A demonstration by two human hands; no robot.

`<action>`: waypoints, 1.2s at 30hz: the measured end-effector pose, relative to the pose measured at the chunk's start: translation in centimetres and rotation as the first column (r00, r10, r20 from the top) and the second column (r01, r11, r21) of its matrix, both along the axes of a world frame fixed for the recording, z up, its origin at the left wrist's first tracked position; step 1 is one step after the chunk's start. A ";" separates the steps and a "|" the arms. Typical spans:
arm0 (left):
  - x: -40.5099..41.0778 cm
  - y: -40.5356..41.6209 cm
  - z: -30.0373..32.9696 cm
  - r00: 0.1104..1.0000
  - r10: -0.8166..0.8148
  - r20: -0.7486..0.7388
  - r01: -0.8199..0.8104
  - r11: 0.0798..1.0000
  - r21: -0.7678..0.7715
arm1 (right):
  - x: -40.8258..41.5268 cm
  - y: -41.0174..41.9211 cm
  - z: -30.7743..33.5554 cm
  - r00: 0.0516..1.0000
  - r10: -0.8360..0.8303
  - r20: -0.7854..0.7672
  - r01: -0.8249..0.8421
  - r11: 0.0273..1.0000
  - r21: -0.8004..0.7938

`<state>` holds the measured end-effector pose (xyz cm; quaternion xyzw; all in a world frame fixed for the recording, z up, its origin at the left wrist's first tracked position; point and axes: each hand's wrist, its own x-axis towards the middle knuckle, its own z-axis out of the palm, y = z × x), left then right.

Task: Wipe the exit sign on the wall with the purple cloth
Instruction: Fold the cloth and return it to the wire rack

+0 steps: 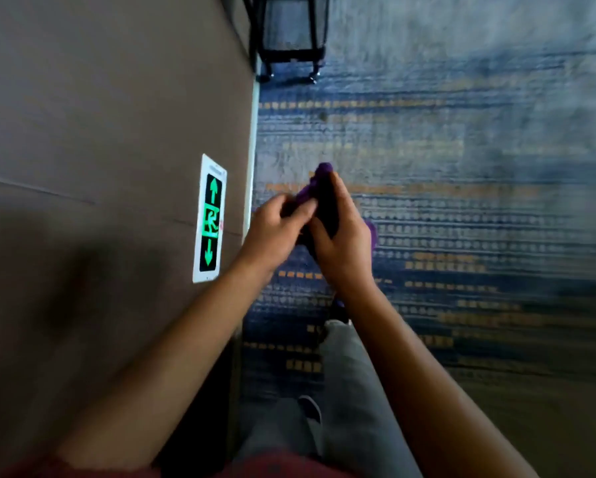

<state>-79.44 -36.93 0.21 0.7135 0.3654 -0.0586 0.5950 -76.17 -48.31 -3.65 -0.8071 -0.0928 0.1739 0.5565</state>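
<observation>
The exit sign [209,219] is a white-framed plate with glowing green arrows and a running figure, set low on the brown wall [100,132] at the left. The purple cloth [320,188] is bunched between both hands, over the carpet and to the right of the sign. My left hand [276,232] pinches the cloth's near side with its fingers. My right hand [341,243] wraps around the cloth from the right, and a purple corner pokes out beyond its knuckles. Neither the cloth nor a hand touches the sign.
A blue carpet [462,201] with yellow dashes covers the floor on the right. A black wheeled cart [289,32] stands against the wall at the top. My grey trouser leg [351,391] and a shoe [310,408] show below the hands.
</observation>
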 end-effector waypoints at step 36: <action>50.9 -9.0 17.6 0.844 -0.346 0.409 0.416 0.904 -0.095 | 51.3 -17.8 23.0 0.955 0.295 0.005 -0.283 0.922 -0.263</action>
